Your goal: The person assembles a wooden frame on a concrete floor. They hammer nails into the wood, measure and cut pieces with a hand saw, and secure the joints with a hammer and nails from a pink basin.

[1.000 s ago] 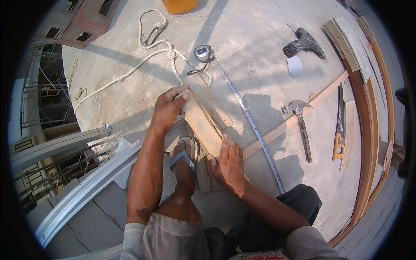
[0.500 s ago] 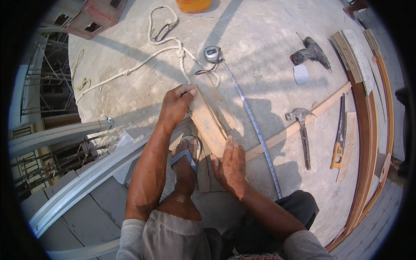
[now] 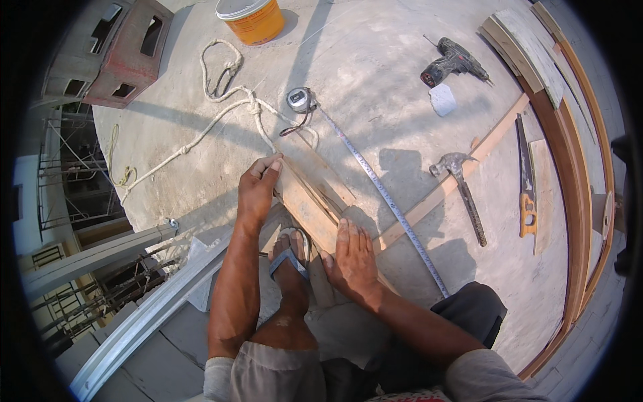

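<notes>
Slanting away leftward, a flat light-brown wooden board (image 3: 309, 210), far end pinched by the left hand (image 3: 256, 191); the right hand (image 3: 355, 261) nearer, fingers together against it, grip unclear.

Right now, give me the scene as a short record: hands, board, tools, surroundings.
left hand: holds the board's far end, thumb on top
right hand: laid over the board's nearer part, fingers extended
board: slants between the hands, beside the sandalled foot
tape: on the concrete, blade drawn out toward the person
hammer: lies across the wood strip
saw: right of the hammer
drill: beyond the hammer
rope: left of the tape
</notes>
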Demonstrator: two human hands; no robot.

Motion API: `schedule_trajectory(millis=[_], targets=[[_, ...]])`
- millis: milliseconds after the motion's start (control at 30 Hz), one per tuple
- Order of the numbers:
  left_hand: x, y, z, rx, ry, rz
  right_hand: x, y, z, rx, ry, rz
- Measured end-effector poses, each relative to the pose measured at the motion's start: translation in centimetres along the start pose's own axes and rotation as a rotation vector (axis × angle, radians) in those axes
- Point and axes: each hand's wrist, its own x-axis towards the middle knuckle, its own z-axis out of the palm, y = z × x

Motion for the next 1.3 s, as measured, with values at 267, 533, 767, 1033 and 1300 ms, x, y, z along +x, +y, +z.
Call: schedule_trajectory(millis=[267, 533, 767, 1033, 1300], targets=[[0.7, -1.3, 0.2, 0.107, 0.099, 0.153, -0.2, -0.1, 0.0, 0.075, -0.008, 0.039], [1.0, -1.1, -0.3, 0.197, 0.074, 0.117, -0.1, -0.1, 0.0, 0.056, -0.027, 0.039], [0.7, -1.1, 0.2, 0.17, 0.075, 0.179, 0.0, -0.1, -0.1, 0.108, -0.053, 0.054], [0.0, -1.6, 0.6, -0.192, 0.063, 0.043, 0.5, -1.3, -0.9, 0.05, -0.153, 0.161], [0.2, -1.8, 0.4, -0.203, 0.054, 0.091, 0.8, -2.1, -1.6, 0.007, -0.196, 0.188]])
